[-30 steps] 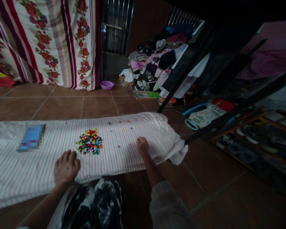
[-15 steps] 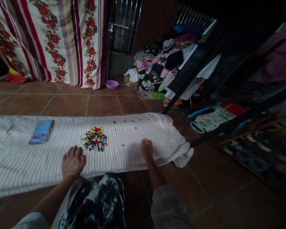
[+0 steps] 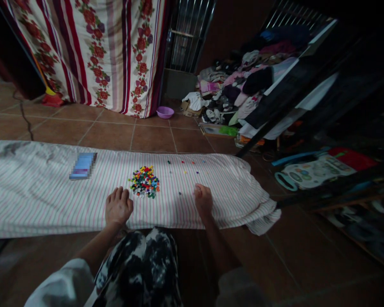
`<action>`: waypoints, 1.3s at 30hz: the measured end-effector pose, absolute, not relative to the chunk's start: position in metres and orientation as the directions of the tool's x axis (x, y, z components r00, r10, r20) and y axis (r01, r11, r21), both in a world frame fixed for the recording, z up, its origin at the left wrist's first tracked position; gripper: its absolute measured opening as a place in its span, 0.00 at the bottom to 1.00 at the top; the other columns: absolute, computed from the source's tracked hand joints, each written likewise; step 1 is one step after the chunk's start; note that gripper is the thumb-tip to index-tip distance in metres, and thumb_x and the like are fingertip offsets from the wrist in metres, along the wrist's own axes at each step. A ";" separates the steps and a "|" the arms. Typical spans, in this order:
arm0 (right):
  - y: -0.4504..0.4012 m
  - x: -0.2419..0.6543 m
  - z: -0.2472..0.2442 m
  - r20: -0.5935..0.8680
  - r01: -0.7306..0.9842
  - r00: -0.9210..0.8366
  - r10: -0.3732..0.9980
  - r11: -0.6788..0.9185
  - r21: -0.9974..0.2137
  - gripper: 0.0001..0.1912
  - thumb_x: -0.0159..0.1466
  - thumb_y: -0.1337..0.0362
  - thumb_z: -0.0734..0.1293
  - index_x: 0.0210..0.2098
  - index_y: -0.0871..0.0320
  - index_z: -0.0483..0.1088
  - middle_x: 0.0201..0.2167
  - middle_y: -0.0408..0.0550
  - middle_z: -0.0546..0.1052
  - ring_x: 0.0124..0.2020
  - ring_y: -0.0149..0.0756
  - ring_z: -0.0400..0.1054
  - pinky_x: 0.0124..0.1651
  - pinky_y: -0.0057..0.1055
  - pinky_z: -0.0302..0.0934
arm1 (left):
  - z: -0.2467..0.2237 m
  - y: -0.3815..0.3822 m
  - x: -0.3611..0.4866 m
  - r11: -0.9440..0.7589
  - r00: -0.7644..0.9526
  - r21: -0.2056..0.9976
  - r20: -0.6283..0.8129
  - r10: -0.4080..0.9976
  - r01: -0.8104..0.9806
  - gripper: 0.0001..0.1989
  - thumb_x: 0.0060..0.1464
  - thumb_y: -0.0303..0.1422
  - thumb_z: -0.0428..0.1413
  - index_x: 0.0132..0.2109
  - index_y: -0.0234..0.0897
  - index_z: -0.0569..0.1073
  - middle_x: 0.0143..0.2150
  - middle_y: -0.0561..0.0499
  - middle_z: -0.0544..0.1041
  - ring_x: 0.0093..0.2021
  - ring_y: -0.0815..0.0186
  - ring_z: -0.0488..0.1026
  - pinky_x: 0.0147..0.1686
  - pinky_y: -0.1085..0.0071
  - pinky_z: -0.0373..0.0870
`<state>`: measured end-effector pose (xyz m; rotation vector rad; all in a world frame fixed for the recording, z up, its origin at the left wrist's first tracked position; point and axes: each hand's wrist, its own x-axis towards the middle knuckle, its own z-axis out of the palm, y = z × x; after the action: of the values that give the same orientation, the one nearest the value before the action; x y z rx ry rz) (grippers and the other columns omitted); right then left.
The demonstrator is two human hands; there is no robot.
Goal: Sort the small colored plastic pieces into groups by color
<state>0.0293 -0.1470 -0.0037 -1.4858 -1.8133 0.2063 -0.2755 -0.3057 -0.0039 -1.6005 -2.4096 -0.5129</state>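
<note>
My left hand (image 3: 119, 207) rests palm down on the striped cloth (image 3: 60, 204), its fingers lying forward, just left of a heap of small multicoloured bead-like pieces (image 3: 144, 182). Nothing shows in that hand. To the right of the heap, my right hand (image 3: 204, 199) is closed, thumb and fingers pressed together low over the cloth; whatever it may hold is hidden. Beyond it, several single pieces lie spaced apart in short rows, among them a dark green piece (image 3: 169, 162), a red piece (image 3: 183, 162) and a yellow piece (image 3: 185, 172). A grey piece (image 3: 179, 193) sits nearer.
A pixelated blue flat object (image 3: 83, 166) lies on the cloth at left. On the tiled floor behind stand a purple basin (image 3: 165, 112) and a large pile of clothes (image 3: 233, 85). Dark metal posts and a toy-like panel (image 3: 316, 169) are at right.
The camera view has turned left, so everything sits further right in the picture. My right hand has shifted slightly left and nearer relative to the cloth, still closed. My left hand stays beside the heap.
</note>
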 end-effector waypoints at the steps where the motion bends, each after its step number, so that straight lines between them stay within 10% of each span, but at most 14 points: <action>1: -0.153 0.015 -0.001 0.435 0.741 -0.093 0.896 0.354 -0.571 0.16 0.63 0.63 0.55 0.41 0.60 0.73 0.39 0.54 0.73 0.41 0.40 0.66 0.45 0.35 0.62 | -0.004 -0.306 -0.275 0.351 -0.392 0.175 0.356 0.849 0.920 0.19 0.55 0.31 0.46 0.52 0.34 0.71 0.57 0.37 0.70 0.60 0.51 0.61 0.56 0.54 0.56; 13: -0.202 -0.113 0.004 0.271 0.579 -0.576 0.771 0.619 -0.531 0.13 0.65 0.67 0.61 0.41 0.52 0.76 0.42 0.47 0.72 0.45 0.36 0.64 0.51 0.31 0.59 | -0.006 -0.305 -0.275 0.352 -0.394 0.178 0.361 0.845 0.919 0.20 0.56 0.31 0.46 0.53 0.33 0.70 0.57 0.37 0.70 0.61 0.51 0.61 0.56 0.54 0.55; 39: -0.182 -0.150 0.005 0.257 0.602 -0.620 0.741 0.660 -0.449 0.11 0.63 0.68 0.62 0.38 0.53 0.77 0.43 0.49 0.68 0.47 0.38 0.59 0.51 0.33 0.57 | -0.004 -0.304 -0.276 0.352 -0.379 0.142 0.383 0.842 0.925 0.18 0.56 0.31 0.45 0.51 0.34 0.71 0.56 0.39 0.71 0.60 0.52 0.63 0.55 0.56 0.58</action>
<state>-0.1499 -0.1825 0.0050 -1.0519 -2.4561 0.4494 -0.2757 -0.3039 -0.0044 -1.5863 -2.3722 -0.4935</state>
